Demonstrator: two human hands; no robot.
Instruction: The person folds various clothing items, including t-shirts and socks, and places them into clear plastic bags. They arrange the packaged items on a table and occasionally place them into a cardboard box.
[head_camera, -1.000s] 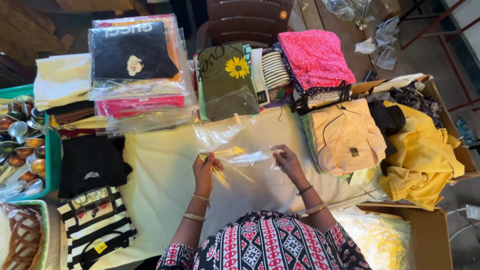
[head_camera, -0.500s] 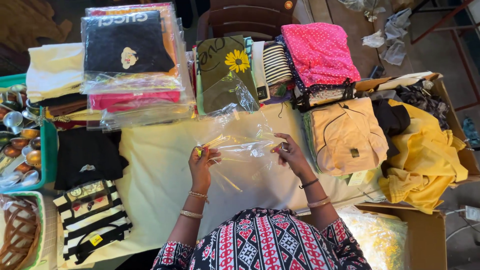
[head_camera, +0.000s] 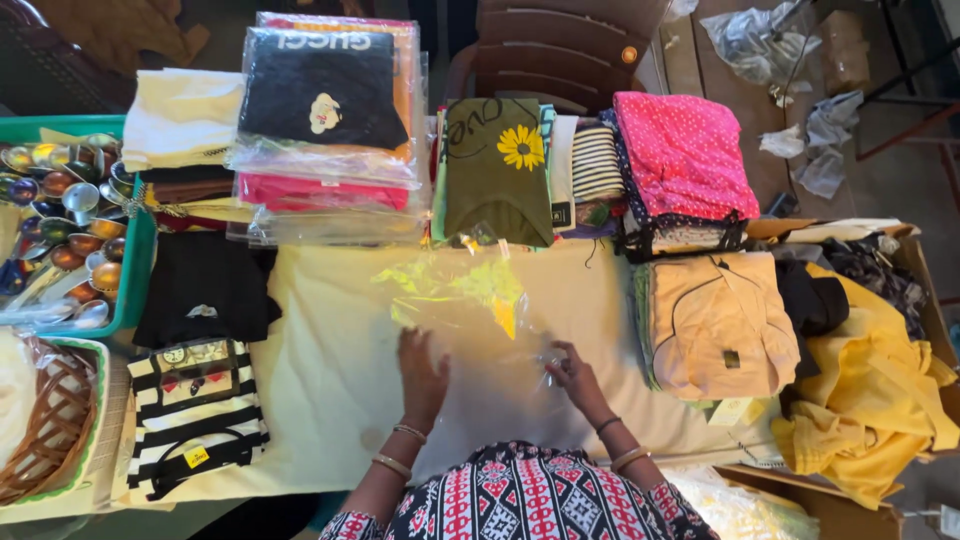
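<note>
both hands on clear plastic bag (head_camera: 480, 330) lying mid-table on cream cloth (head_camera: 320, 380): left hand (head_camera: 420, 375) flat, fingers spread; right hand (head_camera: 572, 378) pinching bag's edge. smoothing step; next wants bag's mouth opened.

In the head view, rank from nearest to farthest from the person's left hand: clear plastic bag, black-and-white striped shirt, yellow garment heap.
1. Clear plastic bag: under the left hand.
2. Black-and-white striped shirt: to its left, on the table.
3. Yellow garment heap: far right, in a box.

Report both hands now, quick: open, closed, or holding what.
Left hand: open, flat on the clear plastic bag.
Right hand: pinching the bag's edge with its fingertips.
</note>
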